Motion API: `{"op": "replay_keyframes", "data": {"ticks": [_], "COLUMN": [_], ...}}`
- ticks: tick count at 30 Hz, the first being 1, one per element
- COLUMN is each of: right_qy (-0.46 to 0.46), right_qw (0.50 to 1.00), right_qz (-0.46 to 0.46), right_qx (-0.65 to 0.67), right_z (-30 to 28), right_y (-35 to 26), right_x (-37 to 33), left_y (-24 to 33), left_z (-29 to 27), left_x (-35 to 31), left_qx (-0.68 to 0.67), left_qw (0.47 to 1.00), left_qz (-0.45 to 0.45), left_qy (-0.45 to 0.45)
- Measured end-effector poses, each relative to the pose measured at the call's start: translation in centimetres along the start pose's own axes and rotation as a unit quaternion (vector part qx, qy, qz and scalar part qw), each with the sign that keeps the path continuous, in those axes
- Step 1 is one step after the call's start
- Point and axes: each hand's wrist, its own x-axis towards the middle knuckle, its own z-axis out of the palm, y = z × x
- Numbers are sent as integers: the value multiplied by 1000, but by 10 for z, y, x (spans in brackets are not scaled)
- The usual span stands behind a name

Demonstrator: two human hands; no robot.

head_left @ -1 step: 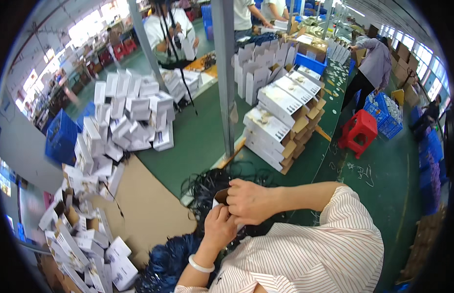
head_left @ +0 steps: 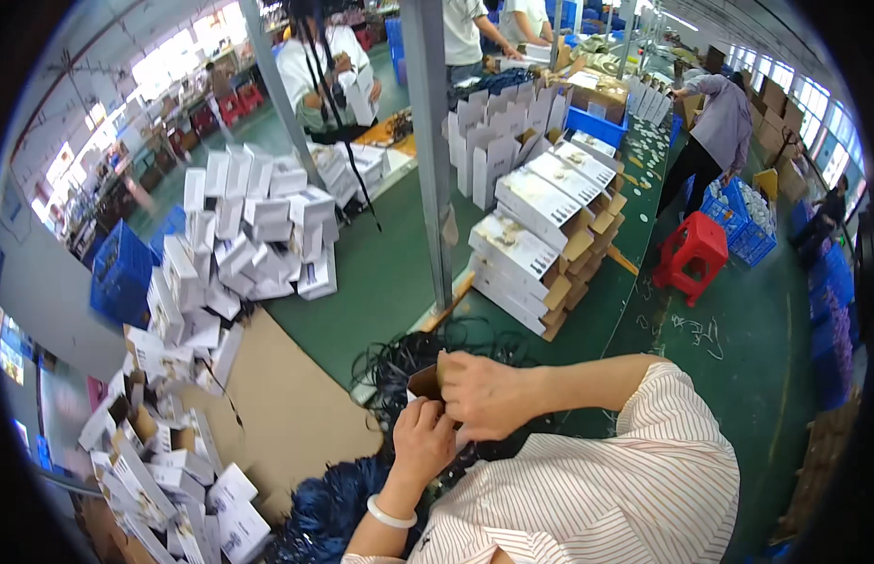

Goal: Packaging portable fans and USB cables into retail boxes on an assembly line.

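Near one grey post (head_left: 425, 141), the left hand (head_left: 424, 437) and right hand (head_left: 481, 393) together pinch one open box (head_left: 422, 383).

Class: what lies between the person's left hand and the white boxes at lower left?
From the left hand, first a dark blue tangle, then a brown cardboard sheet beside the white boxes. The head view shows this.

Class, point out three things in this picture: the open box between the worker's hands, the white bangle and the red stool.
Open box (head_left: 423, 383): head view, on its brown inner side.
White bangle (head_left: 388, 516): head view, on the front of its band.
Red stool (head_left: 696, 246): head view, on its upper part.
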Motion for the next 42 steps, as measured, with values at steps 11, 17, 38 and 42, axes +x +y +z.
{"op": "replay_keyframes", "data": {"ticks": [11, 17, 38, 42], "right_qy": [-2, -26, 501, 514], "right_qw": [996, 998, 669, 626], "right_qz": [47, 48, 543, 580], "right_qx": [-77, -36, -84, -86], "right_z": [35, 58, 44, 87], "right_y": [-8, -24, 100, 154], "right_x": [-24, -38, -163, -160], "left_y": [-6, -9, 19, 20], "left_z": [8, 10, 54, 54], "left_x": [-4, -13, -71, -75], "left_qx": [51, 11, -268, -244], "left_qw": [993, 950, 899, 900], "left_qz": [-55, -67, -325, -338], "left_qy": [-87, -303, -118, -132]}}
